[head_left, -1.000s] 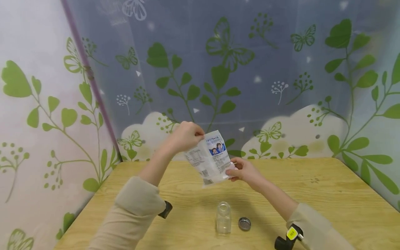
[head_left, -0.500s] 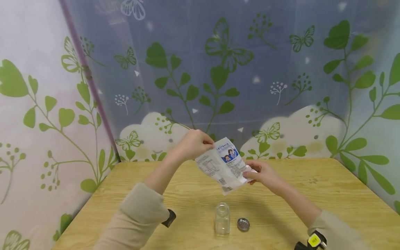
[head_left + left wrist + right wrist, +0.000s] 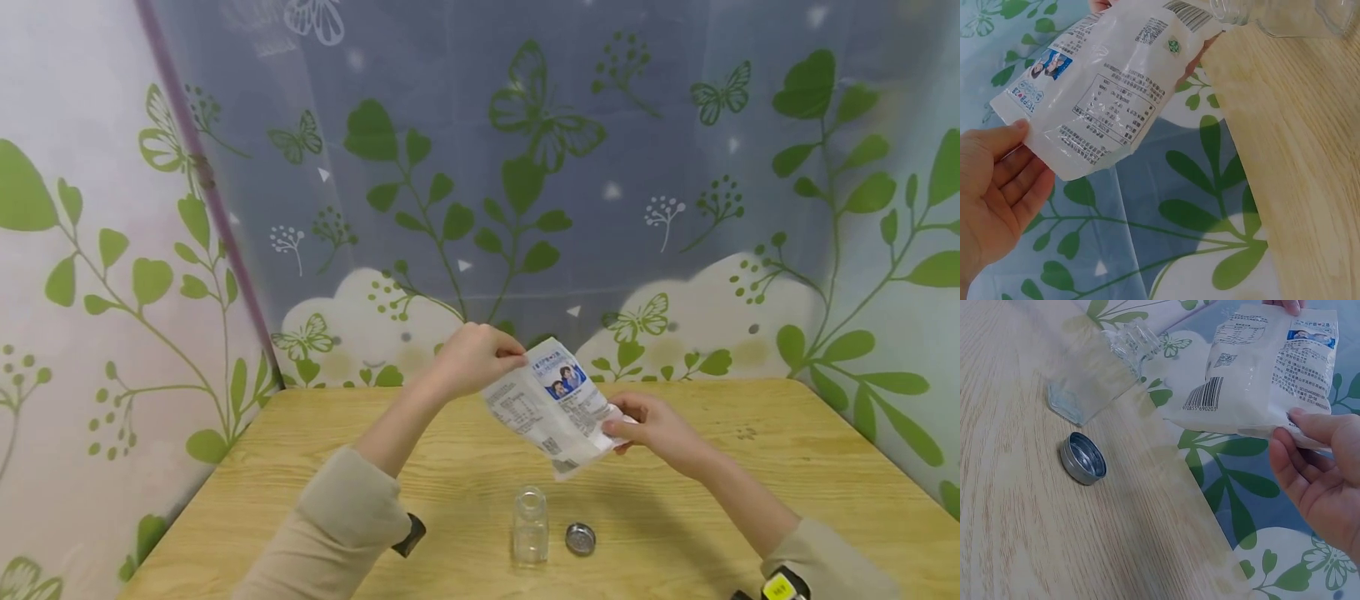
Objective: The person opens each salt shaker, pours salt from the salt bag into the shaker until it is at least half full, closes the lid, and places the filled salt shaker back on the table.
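Observation:
A white printed plastic pouch (image 3: 555, 408), with a barcode and a small blue picture, is held tilted above the table between both hands. My left hand (image 3: 477, 360) pinches its upper edge between thumb and fingers, as the left wrist view shows on the pouch (image 3: 1104, 94). Lower down, my right hand (image 3: 654, 427) grips the opposite corner, thumb in front and fingers behind. Below the pouch a clear glass jar (image 3: 530, 527) stands upright on the table, its mouth uncovered. Beside it lies a round metal lid (image 3: 581, 539), hollow side up in the right wrist view. The pouch's contents are hidden.
The light wooden table (image 3: 315, 450) extends to both sides of the jar. Behind it hangs a blue curtain (image 3: 450, 250) printed with leaves and butterflies, and a pale printed curtain (image 3: 97, 350) is at the left.
Both hands have moved right and slightly down with the pouch between them, and the pouch has tilted further. The jar and lid stay in place on the table.

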A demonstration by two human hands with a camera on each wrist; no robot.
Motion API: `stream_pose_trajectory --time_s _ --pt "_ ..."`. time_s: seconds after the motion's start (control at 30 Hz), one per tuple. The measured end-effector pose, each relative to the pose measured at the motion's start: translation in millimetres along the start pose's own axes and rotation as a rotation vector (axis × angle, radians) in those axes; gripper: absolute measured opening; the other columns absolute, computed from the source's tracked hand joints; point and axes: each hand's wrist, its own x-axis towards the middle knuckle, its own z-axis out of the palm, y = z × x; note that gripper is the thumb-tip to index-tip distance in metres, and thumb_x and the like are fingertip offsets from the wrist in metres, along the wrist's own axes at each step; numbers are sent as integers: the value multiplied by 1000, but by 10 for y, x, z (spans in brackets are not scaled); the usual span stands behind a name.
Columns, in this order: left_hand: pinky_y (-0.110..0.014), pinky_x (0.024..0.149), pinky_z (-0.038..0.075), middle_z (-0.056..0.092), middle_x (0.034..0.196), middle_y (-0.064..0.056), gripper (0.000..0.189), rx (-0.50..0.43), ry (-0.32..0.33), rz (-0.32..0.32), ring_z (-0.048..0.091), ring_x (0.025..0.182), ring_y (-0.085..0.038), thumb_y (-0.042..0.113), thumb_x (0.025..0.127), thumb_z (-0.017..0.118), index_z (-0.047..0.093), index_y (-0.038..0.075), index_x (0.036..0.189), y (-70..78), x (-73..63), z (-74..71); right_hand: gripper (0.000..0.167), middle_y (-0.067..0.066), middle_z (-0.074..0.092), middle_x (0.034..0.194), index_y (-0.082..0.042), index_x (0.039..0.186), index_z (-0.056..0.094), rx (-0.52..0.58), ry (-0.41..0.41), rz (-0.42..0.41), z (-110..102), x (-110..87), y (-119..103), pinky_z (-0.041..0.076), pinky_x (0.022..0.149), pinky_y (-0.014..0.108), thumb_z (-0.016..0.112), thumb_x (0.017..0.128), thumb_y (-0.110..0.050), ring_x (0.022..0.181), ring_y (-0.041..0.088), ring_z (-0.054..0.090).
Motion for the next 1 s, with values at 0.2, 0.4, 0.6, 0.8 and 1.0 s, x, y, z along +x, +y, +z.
stream_pose_trajectory --time_s 0.2,0.4,0.6,0.8,1.0 --pt "-20 63 48 70 84 0 15 -37 -60 -20 60 68 -7 20 87 65 72 7 93 -36 -9 40 35 15 61 99 10 116 52 0 -13 -22 -49 -38 45 53 67 38 58 91 -14 81 19 62" --pt "-21 59 46 68 75 3 11 -49 -113 5 56 61 -7 16 84 67 72 7 86 -83 -62 81 35 12 61 99 8 116 52 -7 -14 -2 -111 -108 45 53 68 39 59 92 -16 82 20 61" --pt "-20 52 41 67 71 4 9 -98 -115 -1 47 52 -7 14 83 69 73 7 81 -105 -135 175 33 11 62 96 11 112 52 -1 -39 1 -164 -201 10 53 66 36 58 91 -14 79 19 62" --pt "-19 52 41 68 72 2 9 -133 -106 7 50 54 -5 15 82 70 73 6 81 -53 -165 247 36 11 63 96 11 115 52 -17 -13 43 -258 -289 -31 53 66 37 59 91 -14 79 20 62" --pt "-20 52 44 69 74 1 8 -168 -116 23 56 57 -5 14 82 70 73 6 82 -6 -191 305 35 15 62 99 12 116 52 -33 -16 46 -322 -385 -74 53 65 36 58 92 -13 79 20 62"
